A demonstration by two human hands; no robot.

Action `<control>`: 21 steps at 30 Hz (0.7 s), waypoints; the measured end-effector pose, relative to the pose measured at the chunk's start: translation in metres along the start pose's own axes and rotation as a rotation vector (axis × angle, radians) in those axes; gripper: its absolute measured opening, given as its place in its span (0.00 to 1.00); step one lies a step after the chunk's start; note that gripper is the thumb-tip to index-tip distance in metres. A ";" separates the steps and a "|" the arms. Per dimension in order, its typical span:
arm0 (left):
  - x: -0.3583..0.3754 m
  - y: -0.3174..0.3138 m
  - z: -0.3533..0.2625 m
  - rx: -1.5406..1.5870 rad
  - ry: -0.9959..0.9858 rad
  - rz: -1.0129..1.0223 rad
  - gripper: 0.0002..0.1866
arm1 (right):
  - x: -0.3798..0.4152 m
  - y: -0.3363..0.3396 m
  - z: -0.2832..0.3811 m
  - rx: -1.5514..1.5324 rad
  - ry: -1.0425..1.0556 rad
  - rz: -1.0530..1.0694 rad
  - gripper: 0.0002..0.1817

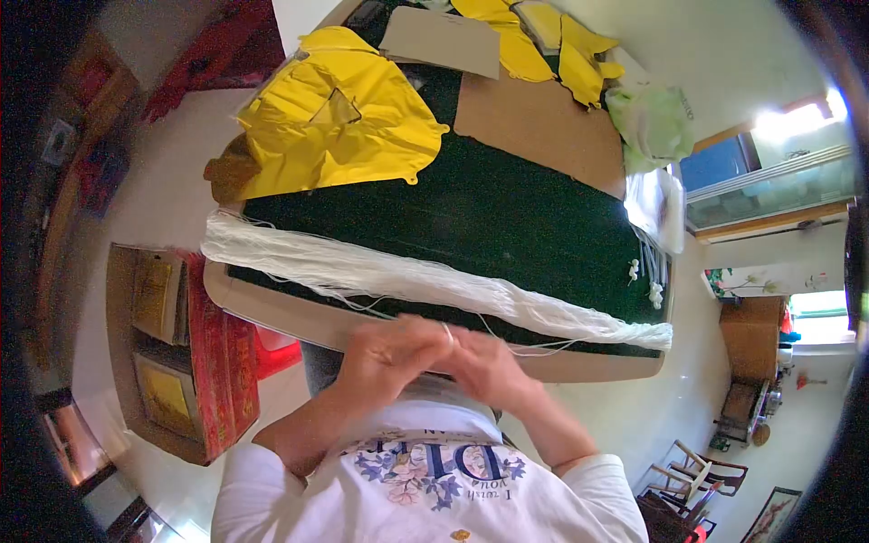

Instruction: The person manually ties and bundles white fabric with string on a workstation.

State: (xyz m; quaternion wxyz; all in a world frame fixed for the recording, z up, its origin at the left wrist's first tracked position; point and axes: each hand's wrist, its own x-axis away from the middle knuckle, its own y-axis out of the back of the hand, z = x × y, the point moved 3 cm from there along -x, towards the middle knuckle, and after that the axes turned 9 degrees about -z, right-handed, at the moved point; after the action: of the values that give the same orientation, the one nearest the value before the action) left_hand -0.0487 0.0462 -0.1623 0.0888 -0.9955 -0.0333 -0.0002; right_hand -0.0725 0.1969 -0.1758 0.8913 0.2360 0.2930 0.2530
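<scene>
My left hand and my right hand meet in front of my chest at the table's near edge, both slightly blurred. Their fingers are closed together, and a short bit of white string shows between them; the fingertips are partly hidden. Just beyond the hands, a long bundle of white strings stretches across the table. A few loose strands stray from its near side, close to my fingers.
Yellow sheets with a cut-out, brown cardboard and a pale green plastic bag lie on the table's far half. White-tipped sticks rest at the right. A red-sided carton with packs stands on the floor at left.
</scene>
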 end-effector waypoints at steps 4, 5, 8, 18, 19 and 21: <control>0.002 -0.001 0.005 -0.375 -0.192 0.200 0.05 | -0.010 0.035 0.016 0.013 0.070 -0.012 0.17; 0.009 -0.004 -0.002 -0.140 0.036 0.322 0.05 | -0.010 0.039 0.010 0.075 0.011 -0.017 0.17; 0.009 -0.006 -0.011 0.099 -0.007 0.206 0.05 | -0.004 0.020 -0.001 0.042 -0.066 0.120 0.17; -0.001 0.001 -0.009 -0.295 -0.260 0.094 0.06 | 0.004 0.006 0.010 -0.011 -0.047 0.002 0.11; -0.006 0.003 0.001 -0.395 -0.301 0.050 0.06 | -0.001 0.012 0.019 0.040 -0.002 0.156 0.14; -0.002 0.001 0.003 -0.534 -0.297 0.161 0.05 | -0.006 0.028 0.010 0.018 -0.028 0.032 0.14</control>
State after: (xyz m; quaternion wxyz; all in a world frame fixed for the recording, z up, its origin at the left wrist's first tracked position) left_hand -0.0511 0.0461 -0.1655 -0.1819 -0.9722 0.0341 0.1435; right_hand -0.0790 0.2121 -0.1500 0.8891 0.2521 0.2789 0.2610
